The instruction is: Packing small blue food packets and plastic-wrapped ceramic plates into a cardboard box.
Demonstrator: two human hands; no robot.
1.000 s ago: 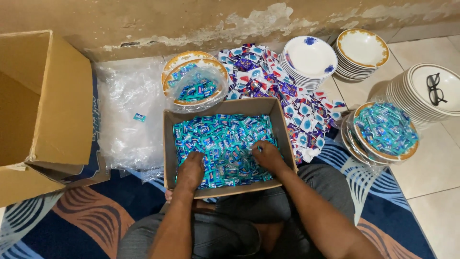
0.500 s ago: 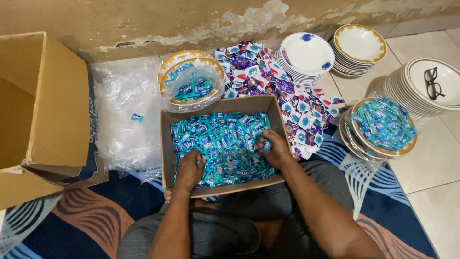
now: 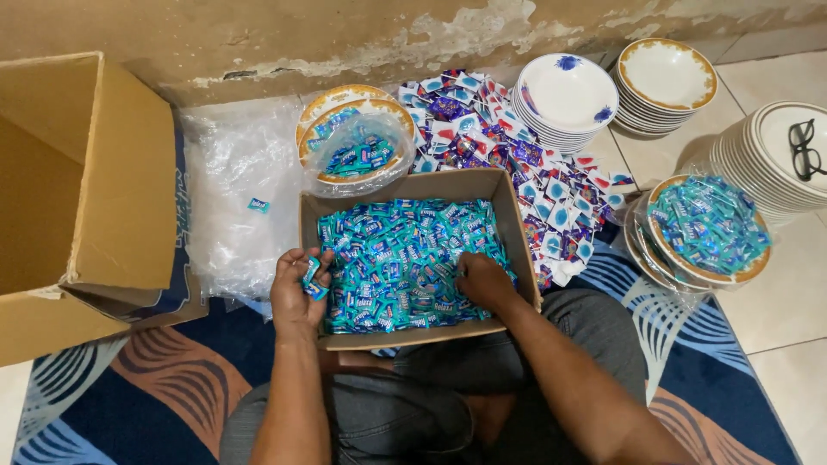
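Note:
A low cardboard box (image 3: 508, 211) full of small teal candy sachets (image 3: 401, 258) rests on my lap. My left hand (image 3: 297, 297) is at the box's left edge, fingers closed on a few teal sachets. My right hand (image 3: 482, 280) lies palm down among the sachets in the box's right half, fingers curled into the pile; what it grips is hidden.
A large open carton (image 3: 86, 207) stands at left beside a heap of clear plastic bags (image 3: 237, 198). A bagged plate of sachets (image 3: 357, 155) sits behind the box, another bagged plate (image 3: 706, 228) at right. Stacked plates (image 3: 668, 77), bowls (image 3: 564, 95) and loose colourful sachets (image 3: 551, 189) lie near the wall.
My left hand has lifted from inside the box to its left edge with a few sachets. My right hand moved from the upper right of the pile down toward me.

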